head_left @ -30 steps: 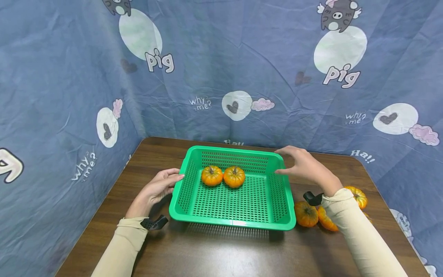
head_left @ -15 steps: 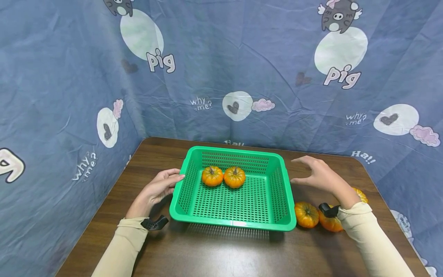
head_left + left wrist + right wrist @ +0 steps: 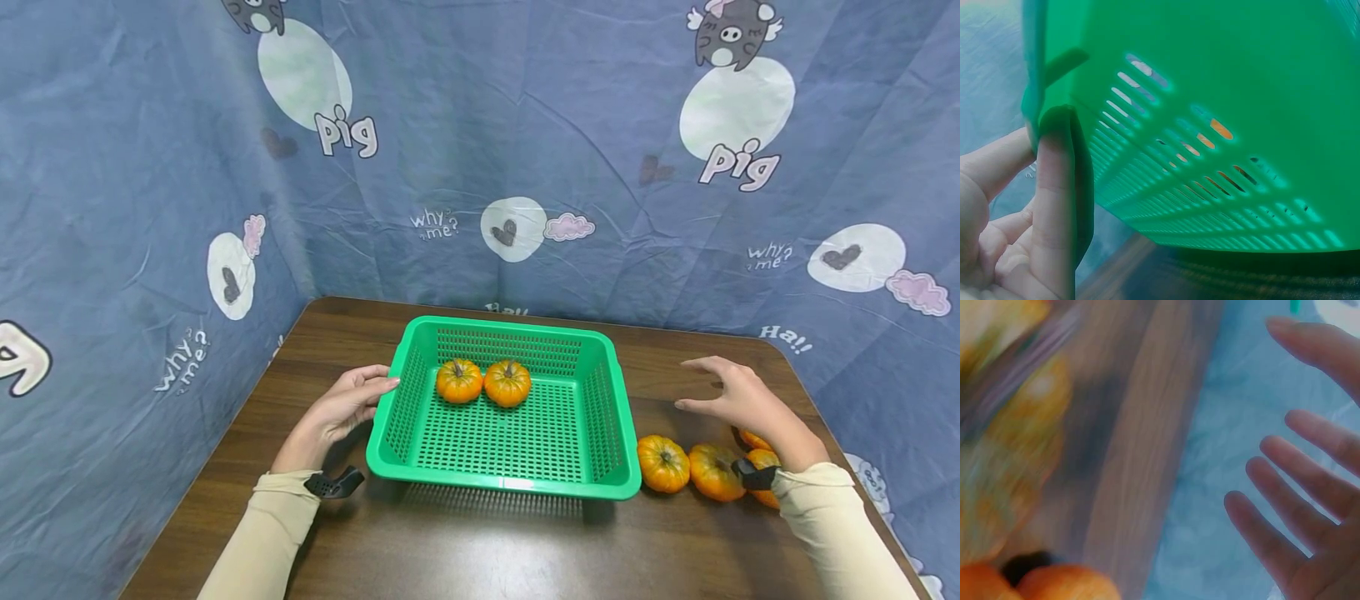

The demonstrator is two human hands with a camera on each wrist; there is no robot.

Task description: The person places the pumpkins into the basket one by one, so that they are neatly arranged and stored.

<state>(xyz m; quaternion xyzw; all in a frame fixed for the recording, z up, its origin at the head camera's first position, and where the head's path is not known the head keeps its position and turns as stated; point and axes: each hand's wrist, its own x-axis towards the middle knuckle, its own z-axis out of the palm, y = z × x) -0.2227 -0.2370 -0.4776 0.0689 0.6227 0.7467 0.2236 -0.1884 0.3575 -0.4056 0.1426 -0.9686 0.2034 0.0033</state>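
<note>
In the head view, a green perforated plastic basket [image 3: 506,483] stands on the table, with two small orange pumpkins [image 3: 459,382] side by side toward its back left. My left hand [image 3: 341,408] holds the basket's left rim, thumb on top; the left wrist view shows the fingers [image 3: 1054,206] against the outer wall. To the right, my right hand [image 3: 738,400] hovers with nothing in it, fingers spread apart in the right wrist view. Nearest to it are several more pumpkins [image 3: 716,472], partly hidden by its wrist.
A brown wooden table [image 3: 495,550] carries everything. Blue printed fabric [image 3: 450,150] hangs behind the table and along both sides. Each wrist wears a black camera mount [image 3: 335,482].
My right hand has moved away from the basket's right rim, rightward and slightly nearer, over the loose pumpkins. The left hand and basket have stayed in place.
</note>
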